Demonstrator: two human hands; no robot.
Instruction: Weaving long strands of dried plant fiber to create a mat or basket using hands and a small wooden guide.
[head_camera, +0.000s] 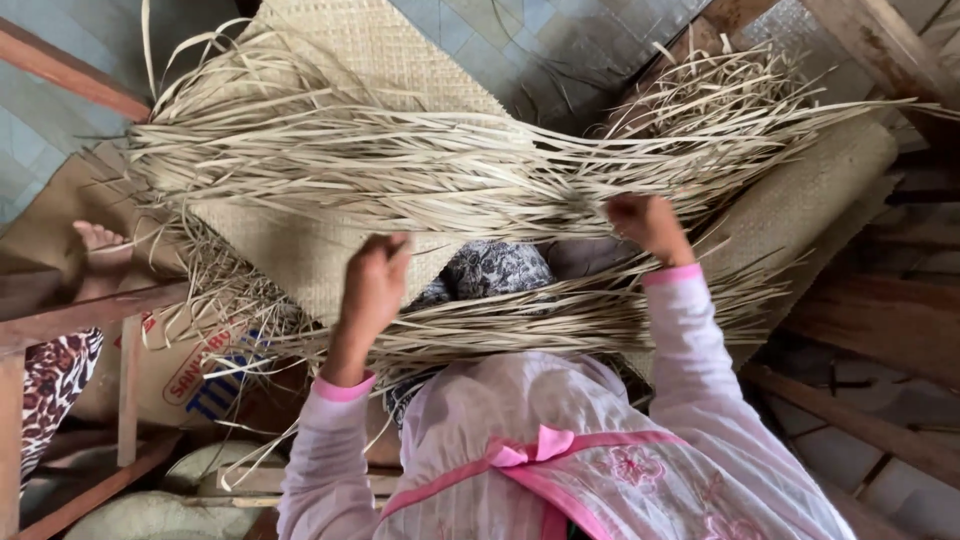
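Observation:
A half-woven straw mat (340, 60) lies ahead of me, its loose pale strips (400, 170) fanning sideways across the view. My left hand (372, 285) is raised with fingers curled, pinching some of the strips near the mat's woven edge. Further right, my right hand (645, 222) is closed around a bunch of strips. A lower band of strips (540, 315) crosses my lap over dark patterned cloth (495, 268). Pink-cuffed white sleeves cover both my arms.
Another person's bare foot (100, 255) and patterned trouser leg (50, 385) are at the left beside wooden rails (90, 310). A flattened cardboard box (190, 375) lies under the strips. A rolled mat (810, 190) and wooden beams (870, 330) stand at the right on a tiled floor.

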